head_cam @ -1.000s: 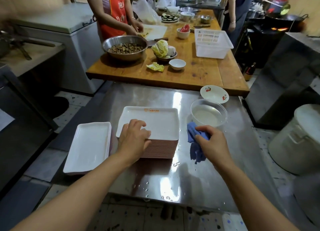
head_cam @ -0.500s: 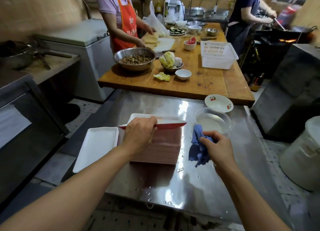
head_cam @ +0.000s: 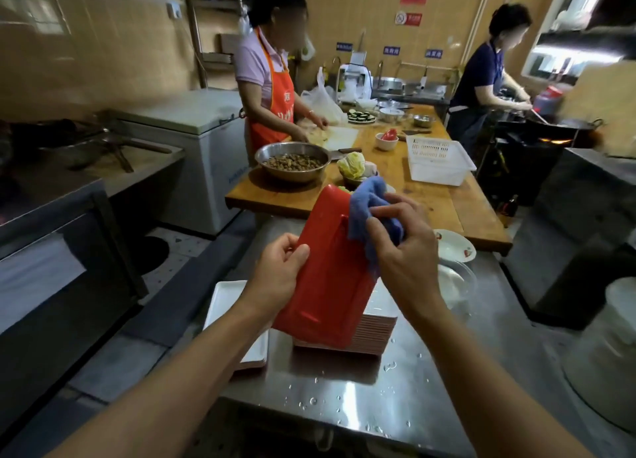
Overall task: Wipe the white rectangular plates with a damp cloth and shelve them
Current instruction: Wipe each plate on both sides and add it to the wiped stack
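So the biggest thing in front was the steel table (head_cam: 395, 399), shiny and dotted with water drops, butted up against a wooden prep table (head_cam: 430, 196) where a person in an orange apron (head_cam: 272, 89) was working behind a big metal bowl (head_cam: 292, 161) and a white plastic basket (head_cam: 437, 163). Another person in dark blue (head_cam: 481, 79) stood at the wok (head_cam: 564, 125) off to the right. On the steel table sat the stack of plates (head_cam: 375, 330), white tops with pinkish-red edges, and just left of it one single white plate (head_cam: 225, 299) lay flat on its own. The plate being cleaned (head_cam: 330, 271) was tipped up nearly on end above the stack, red underside facing the camera. Left hand (head_cam: 278, 278) was clamped on its left edge, thumb on the red side. Right hand (head_cam: 406, 254) was bunched tight around the blue cloth (head_cam: 368, 199), pressed against the plate's upper right edge. Behind that hand were a clear bowl (head_cam: 457, 282) and a small patterned dish (head_cam: 454, 246).
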The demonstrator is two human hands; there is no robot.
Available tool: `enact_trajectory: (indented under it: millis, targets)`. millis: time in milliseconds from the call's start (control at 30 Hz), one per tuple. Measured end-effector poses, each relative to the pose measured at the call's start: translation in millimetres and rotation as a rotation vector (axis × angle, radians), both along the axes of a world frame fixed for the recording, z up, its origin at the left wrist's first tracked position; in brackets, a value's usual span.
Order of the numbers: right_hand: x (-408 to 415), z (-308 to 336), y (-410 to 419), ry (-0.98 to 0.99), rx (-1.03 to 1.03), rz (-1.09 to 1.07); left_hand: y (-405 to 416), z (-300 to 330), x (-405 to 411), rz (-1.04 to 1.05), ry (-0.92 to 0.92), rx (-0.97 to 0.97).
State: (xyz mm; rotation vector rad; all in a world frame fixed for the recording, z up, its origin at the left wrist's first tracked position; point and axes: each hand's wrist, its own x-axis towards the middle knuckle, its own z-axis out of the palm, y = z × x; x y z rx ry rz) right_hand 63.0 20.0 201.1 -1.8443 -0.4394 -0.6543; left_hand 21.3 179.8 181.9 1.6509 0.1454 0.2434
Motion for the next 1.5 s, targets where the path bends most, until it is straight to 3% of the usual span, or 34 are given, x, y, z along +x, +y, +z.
enact_trajectory:
  millis: [200,400,667,967,1100,1200,1267,1367,1433,1500]
  targets:
    - [-9,1,60,-0.164,-0.300,-0.030,26,-3,-22,-0.048,-0.023,-0.075]
    - [-13,-10,54,-0.229,-0.595,-0.120,39,-12,-37,-0.026,-0.042,-0.201]
    - [-26,-14,36,0.080,-0.139,-0.096,31,2,-41,-0.003,-0.014,-0.376]
    - [-67,-42,18,0.257,-0.071,-0.099,-9,2,-21,0.118,-0.055,-0.519]
    - [-60,-26,-12,0.407,0.173,-0.046,-37,-7,-17,0.123,-0.025,-0.552]
    - [-50,-14,-31,0.359,0.167,-0.069,-45,-14,-14,0.024,0.039,-0.460]
    - [-46,-10,-44,0.345,0.098,-0.060,-41,-11,-11,-0.030,0.051,-0.276]
    - [-41,-6,-68,0.351,-0.014,0.037,-25,11,-5,-0.038,-0.097,-0.051]
    - [-40,-2,-80,0.336,-0.119,0.109,-17,34,0,-0.149,-0.174,0.151]
    - [-39,3,-89,0.331,-0.219,0.173,-14,54,6,-0.336,-0.101,0.308]
